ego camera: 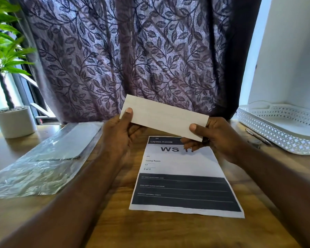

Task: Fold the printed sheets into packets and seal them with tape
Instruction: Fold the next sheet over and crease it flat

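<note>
A folded white packet (164, 117) is held up above the wooden table, tilted down to the right. My left hand (119, 136) pinches its left end, thumb on the front and fingers behind. My right hand (214, 137) pinches its lower right corner the same way. Below them a printed sheet (184, 179) headed "Living Room" lies flat on the table (106, 221), its top edge partly hidden by my right hand's fingers. No tape is in sight.
Clear plastic sleeves (43, 163) with a sheet inside lie at the left. A potted plant (11, 120) stands at the far left. A white perforated tray (281, 127) sits at the right with a pen (258, 136) beside it. A patterned curtain (129, 56) hangs behind.
</note>
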A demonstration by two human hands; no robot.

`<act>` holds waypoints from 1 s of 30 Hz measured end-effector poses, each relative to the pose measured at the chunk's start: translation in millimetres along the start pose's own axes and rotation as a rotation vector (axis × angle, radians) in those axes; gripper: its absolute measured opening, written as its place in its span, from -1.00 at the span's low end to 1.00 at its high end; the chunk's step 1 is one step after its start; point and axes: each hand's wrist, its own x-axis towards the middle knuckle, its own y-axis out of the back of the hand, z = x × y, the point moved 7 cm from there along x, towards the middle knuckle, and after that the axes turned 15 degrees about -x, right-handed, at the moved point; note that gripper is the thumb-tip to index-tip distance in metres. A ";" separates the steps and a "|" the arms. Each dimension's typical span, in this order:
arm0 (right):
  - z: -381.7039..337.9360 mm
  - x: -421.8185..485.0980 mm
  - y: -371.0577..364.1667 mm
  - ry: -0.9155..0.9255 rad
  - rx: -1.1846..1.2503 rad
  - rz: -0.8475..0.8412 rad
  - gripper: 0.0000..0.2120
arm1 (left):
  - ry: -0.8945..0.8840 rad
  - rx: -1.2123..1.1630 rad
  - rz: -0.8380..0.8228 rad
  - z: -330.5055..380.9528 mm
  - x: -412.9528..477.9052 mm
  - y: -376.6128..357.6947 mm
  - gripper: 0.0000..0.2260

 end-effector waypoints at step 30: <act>50.2 18.3 39.4 -0.139 -0.611 0.221 -0.72 | -0.054 1.322 -0.294 -37.3 14.7 23.3 -0.47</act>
